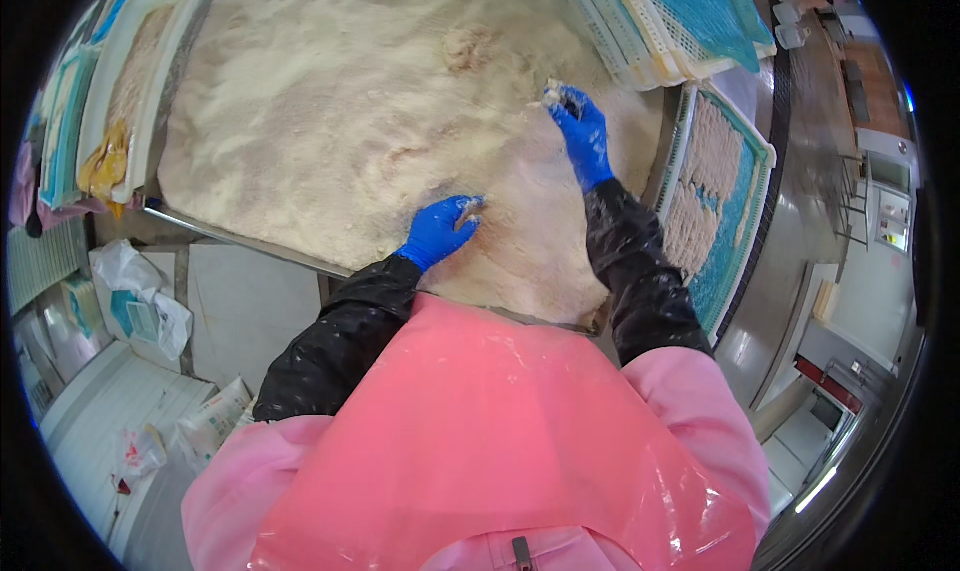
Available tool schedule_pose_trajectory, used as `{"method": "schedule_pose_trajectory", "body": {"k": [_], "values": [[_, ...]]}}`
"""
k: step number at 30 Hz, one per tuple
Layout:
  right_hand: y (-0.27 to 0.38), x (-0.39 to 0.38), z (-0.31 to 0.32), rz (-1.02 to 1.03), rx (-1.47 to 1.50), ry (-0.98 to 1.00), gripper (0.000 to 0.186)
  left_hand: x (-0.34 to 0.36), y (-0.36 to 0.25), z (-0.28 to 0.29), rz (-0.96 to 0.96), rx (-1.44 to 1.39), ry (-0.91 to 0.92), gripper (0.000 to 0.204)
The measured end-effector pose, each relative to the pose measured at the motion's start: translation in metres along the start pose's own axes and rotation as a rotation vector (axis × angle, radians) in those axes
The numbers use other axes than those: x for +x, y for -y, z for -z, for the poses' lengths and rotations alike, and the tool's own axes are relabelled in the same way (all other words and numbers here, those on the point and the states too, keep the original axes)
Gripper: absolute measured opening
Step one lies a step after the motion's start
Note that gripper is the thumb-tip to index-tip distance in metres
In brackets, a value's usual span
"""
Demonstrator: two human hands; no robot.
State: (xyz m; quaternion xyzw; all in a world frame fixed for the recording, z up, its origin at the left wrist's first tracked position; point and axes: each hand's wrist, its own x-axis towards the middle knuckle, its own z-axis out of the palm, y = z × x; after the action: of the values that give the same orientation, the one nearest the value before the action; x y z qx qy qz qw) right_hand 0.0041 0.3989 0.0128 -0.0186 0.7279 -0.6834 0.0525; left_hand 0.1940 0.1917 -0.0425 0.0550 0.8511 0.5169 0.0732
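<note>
A wide metal-edged tray is spread with pale, cream-coloured powdery crumbs [300, 121], with pinkish lumps partly showing through. My left hand [440, 232], in a blue glove, is low over the near part of the crumbs. Its thumb stands apart from its fingers, and its fingertips are dusted. Farther off and to the right, my right hand [583, 139], also blue-gloved, has its fingers curled toward the thumb. Pale crumb clings to these fingertips; whatever is pinched there is too small to name. A pinkish clump [467, 48] lies in the crumbs beyond both hands.
On the right, a tray with blue netting [722, 246] holds rows of pale coated strips [708, 151]. Stacked white crates [640, 31] stand at the far right. A white tub [150, 46] with a yellow glove [105, 166] over it borders the left side.
</note>
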Motion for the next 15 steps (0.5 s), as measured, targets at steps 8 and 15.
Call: {"method": "schedule_pose_trajectory", "body": {"k": [8,15], "values": [[-0.055,-0.184,0.041,0.353,-0.87,0.185,0.035,-0.002,-0.002,-0.009,0.02,-0.12,-0.132,0.029],[-0.077,-0.204,0.054,0.068,-0.383,-0.176,0.04,0.025,-0.019,-0.067,0.024,-0.314,-0.462,0.044]]}}
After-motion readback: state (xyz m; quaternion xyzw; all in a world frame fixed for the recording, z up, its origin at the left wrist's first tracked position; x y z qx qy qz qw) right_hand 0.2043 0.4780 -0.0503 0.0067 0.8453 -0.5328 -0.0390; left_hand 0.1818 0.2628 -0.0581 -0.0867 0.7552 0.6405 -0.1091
